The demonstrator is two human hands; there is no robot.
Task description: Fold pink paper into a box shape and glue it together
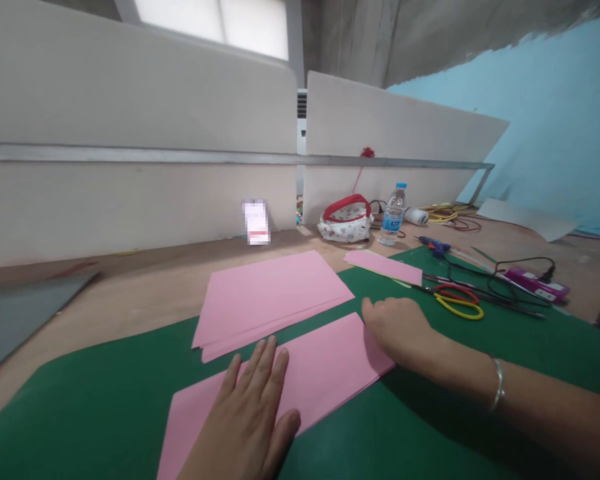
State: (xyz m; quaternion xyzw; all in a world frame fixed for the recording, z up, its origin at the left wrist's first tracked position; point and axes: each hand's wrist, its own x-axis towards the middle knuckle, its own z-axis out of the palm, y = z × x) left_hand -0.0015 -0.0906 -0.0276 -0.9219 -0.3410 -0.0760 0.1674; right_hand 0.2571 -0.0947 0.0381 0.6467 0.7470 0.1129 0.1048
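A folded pink paper sheet [325, 373] lies on the green cutting mat [105, 393] in front of me. My left hand [250, 413] rests flat on its near half, fingers stretched out. My right hand [397, 330] presses on the sheet's far right corner with its fingers curled down; nothing shows inside it. A stack of pink sheets [270, 293] lies just beyond, half on the mat and half on the wooden table. A smaller pink strip [385, 265] sits at the mat's far edge.
Scissors with red and yellow handles [457, 300], a blue glue gun [435, 247], black cables and a purple power strip [535, 283] lie at the right. A water bottle [394, 215] and a white pouch [346, 220] stand by the white partition [130, 167].
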